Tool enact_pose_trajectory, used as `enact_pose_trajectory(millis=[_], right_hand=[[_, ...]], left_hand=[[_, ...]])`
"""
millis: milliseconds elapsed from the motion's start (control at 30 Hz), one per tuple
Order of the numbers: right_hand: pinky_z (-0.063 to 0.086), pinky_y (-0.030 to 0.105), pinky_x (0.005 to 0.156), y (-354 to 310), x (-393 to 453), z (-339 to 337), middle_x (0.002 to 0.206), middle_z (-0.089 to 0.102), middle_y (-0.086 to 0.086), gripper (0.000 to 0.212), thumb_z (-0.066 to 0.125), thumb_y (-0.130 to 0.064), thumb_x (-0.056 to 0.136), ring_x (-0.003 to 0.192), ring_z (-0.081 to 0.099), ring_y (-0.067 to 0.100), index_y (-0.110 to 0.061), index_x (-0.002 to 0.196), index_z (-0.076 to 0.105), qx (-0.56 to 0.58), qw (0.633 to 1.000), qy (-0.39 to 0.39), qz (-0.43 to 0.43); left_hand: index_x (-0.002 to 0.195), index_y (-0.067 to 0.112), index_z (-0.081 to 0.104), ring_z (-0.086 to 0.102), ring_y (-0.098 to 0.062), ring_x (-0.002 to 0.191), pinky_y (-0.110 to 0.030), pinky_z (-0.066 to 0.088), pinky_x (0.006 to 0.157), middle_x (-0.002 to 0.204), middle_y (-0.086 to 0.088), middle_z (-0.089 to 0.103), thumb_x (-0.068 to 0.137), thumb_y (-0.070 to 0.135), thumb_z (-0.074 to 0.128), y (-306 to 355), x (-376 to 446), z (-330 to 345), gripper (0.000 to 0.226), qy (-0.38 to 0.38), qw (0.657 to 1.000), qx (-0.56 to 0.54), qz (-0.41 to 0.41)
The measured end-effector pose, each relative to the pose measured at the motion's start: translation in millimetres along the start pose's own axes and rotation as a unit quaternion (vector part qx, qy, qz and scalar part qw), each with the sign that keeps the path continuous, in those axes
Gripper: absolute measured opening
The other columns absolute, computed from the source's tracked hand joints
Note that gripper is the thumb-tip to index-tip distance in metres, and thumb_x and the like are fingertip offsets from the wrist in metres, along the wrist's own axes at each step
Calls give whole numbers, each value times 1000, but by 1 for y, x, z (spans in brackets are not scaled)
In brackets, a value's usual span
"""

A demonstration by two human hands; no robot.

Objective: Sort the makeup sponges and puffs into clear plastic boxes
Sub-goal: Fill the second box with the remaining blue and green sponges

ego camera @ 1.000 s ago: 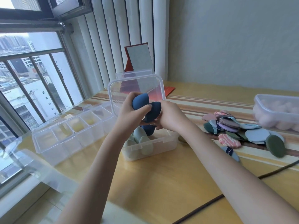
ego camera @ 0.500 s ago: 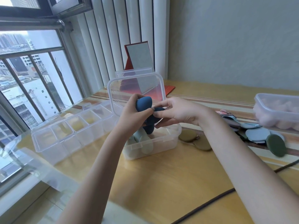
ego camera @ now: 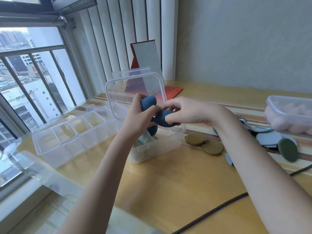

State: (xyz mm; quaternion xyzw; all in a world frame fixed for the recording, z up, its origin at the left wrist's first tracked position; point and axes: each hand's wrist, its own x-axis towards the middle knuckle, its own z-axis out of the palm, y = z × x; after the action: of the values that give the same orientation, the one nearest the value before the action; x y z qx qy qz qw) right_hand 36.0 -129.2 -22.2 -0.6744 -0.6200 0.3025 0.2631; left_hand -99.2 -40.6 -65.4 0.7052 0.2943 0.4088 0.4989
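Above a small clear box with its lid raised, my left hand grips a dark blue egg-shaped sponge. My right hand pinches a second dark blue sponge just beside it. Inside the box lie another blue sponge and pale green sponges. Two olive puffs rest on the table right of the box. A heap of flat puffs in blue, grey and green lies farther right, partly hidden by my right forearm.
A long clear divided organiser stands left of the box by the window. A closed clear box of pink sponges sits at the far right. A red-framed mirror leans at the back. A dark cable crosses the near table.
My hands have drawn apart: the right hand has pulled one blue sponge to the right and lower, while the left keeps the other one up. The view has tilted slightly.
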Motion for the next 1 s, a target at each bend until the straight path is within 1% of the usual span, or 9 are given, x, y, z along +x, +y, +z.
enact_pose_trajectory(millis=[100, 167, 267, 433, 533, 633, 767, 900, 1000], right_hand=[[52, 27, 77, -2, -1, 2, 104, 64, -3, 41, 73, -17, 78, 89, 64, 12, -25, 114, 56, -36, 999, 4, -1], [53, 28, 78, -3, 0, 4, 105, 65, -5, 47, 81, -20, 73, 91, 64, 12, -25, 113, 57, -55, 998, 10, -7], [52, 29, 73, -1, 6, 13, 100, 63, -5, 49, 84, -18, 68, 86, 62, 14, -24, 109, 58, -94, 995, 24, -5], [54, 33, 74, 7, 21, 32, 99, 61, 0, 46, 82, -18, 71, 86, 60, 18, -22, 108, 55, -131, 989, 62, 5], [52, 34, 69, 11, 27, 37, 100, 59, 0, 50, 82, -20, 69, 85, 60, 19, -23, 107, 50, -144, 986, 83, 5], [47, 31, 65, 14, 30, 38, 100, 58, -1, 45, 79, -15, 71, 85, 60, 20, -25, 104, 49, -157, 984, 80, 6], [47, 31, 63, 14, 31, 39, 99, 59, -2, 45, 79, -15, 71, 81, 59, 18, -26, 102, 49, -160, 984, 82, 9], [41, 27, 54, 13, 31, 38, 95, 59, 1, 33, 66, -5, 82, 74, 55, 16, -25, 100, 47, -181, 981, 73, 20], [37, 26, 51, 11, 33, 38, 84, 53, -1, 27, 63, -8, 85, 69, 51, 14, -22, 99, 45, -200, 977, 68, 33]], left_hand=[[104, 9, 45, 58, -12, 74, -27, 55, 57, 89, -2, 54, 86, 10, 62, -1, 0, 1, 24, 5, 1000, 13, 5], [102, 11, 45, 59, -16, 76, -34, 58, 62, 90, -3, 55, 86, 11, 62, -2, 1, 0, 23, 5, 1000, 28, 6], [99, 13, 45, 57, -17, 71, -40, 56, 66, 88, -6, 54, 85, 13, 62, -3, 2, 0, 22, 2, 1000, 29, 3], [96, 13, 47, 56, -20, 73, -39, 53, 67, 85, -3, 53, 78, 20, 64, -4, 2, -1, 26, 1, 999, 43, 10], [93, 15, 48, 55, -19, 73, -46, 55, 75, 83, -1, 53, 71, 23, 64, -3, 3, 0, 28, 10, 999, 41, 9], [93, 16, 50, 57, -20, 78, -51, 56, 79, 86, 0, 54, 66, 25, 64, -1, 2, -1, 33, 34, 998, 45, 24], [98, 19, 49, 60, -27, 88, -48, 56, 79, 91, 2, 54, 73, 16, 70, -2, 2, -3, 33, 56, 995, 73, 46], [106, 15, 49, 57, -23, 94, -41, 54, 82, 93, 6, 53, 71, 4, 72, -4, 1, -2, 43, 17, 990, 121, 64], [110, 15, 48, 55, -23, 96, -35, 52, 78, 101, 0, 54, 69, 2, 75, -7, 1, -2, 51, -17, 986, 151, 66]])
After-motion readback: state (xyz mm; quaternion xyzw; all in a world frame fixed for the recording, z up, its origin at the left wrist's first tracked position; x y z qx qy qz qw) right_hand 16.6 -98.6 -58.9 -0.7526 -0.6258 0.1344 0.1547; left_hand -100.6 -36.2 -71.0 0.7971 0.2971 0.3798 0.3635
